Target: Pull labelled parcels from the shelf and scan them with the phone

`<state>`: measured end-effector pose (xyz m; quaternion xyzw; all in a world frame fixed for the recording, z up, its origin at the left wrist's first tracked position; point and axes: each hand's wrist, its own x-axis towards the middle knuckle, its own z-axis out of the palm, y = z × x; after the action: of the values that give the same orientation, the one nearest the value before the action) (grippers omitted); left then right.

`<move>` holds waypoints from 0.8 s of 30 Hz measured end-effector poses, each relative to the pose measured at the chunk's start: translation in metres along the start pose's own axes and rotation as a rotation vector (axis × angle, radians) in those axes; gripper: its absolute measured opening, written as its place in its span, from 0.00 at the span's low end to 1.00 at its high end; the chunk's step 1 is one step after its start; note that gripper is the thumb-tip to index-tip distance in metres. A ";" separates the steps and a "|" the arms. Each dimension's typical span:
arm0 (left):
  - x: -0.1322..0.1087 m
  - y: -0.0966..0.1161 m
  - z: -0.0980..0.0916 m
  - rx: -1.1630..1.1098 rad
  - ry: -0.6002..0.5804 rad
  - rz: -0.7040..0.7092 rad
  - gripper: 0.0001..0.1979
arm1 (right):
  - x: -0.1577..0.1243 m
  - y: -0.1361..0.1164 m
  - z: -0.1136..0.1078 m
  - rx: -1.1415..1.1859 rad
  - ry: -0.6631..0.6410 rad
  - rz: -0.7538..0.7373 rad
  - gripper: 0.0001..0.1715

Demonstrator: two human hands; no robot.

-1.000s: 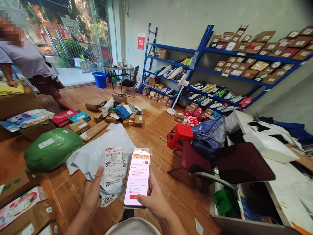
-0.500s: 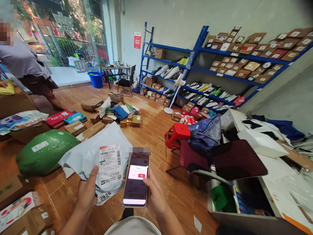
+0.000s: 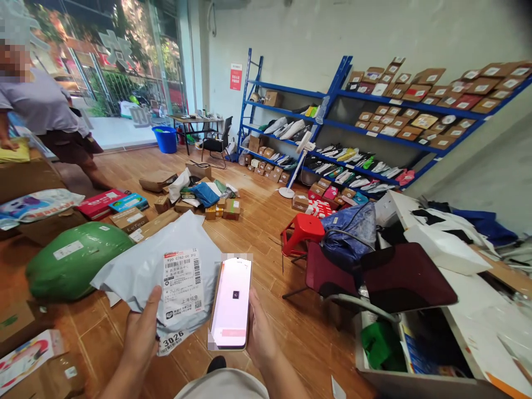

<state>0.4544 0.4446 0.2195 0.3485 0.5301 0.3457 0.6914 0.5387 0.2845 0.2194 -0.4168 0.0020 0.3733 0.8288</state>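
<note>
Head view, left hand [image 3: 141,328] pinching a pale plastic mailer [image 3: 153,265] beside its label [image 3: 183,288], right hand [image 3: 262,332] gripping a lit phone [image 3: 230,307], mailer left of phone, both above wood floor [image 3: 260,233]

Cannot see all of the left hand [image 3: 142,330], partly under the grey parcel [image 3: 139,269], or of the right hand [image 3: 262,330], partly behind the phone [image 3: 230,316]. Cannot read print on the shelved boxes [image 3: 482,86]. See the co-worker [image 3: 44,105] cut off at left.

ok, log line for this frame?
left hand: holding pale mailer | right hand: holding phone, screen lit | nearby: green package, left of mailer
</note>
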 end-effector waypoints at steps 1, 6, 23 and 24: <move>-0.001 0.002 -0.001 0.004 0.017 0.002 0.12 | 0.001 0.001 0.001 -0.001 0.005 0.013 0.29; -0.012 0.014 -0.013 0.025 0.146 -0.003 0.11 | 0.007 0.001 0.016 0.099 0.057 0.151 0.34; -0.099 -0.027 -0.099 -0.243 0.620 0.182 0.16 | 0.005 0.010 0.021 0.116 -0.488 0.721 0.27; -0.110 -0.035 -0.104 -0.271 0.658 0.176 0.15 | 0.003 0.010 0.017 0.113 -0.530 0.783 0.30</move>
<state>0.3353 0.3448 0.2234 0.1681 0.6417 0.5645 0.4913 0.5297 0.3021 0.2232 -0.2293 -0.0321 0.7502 0.6193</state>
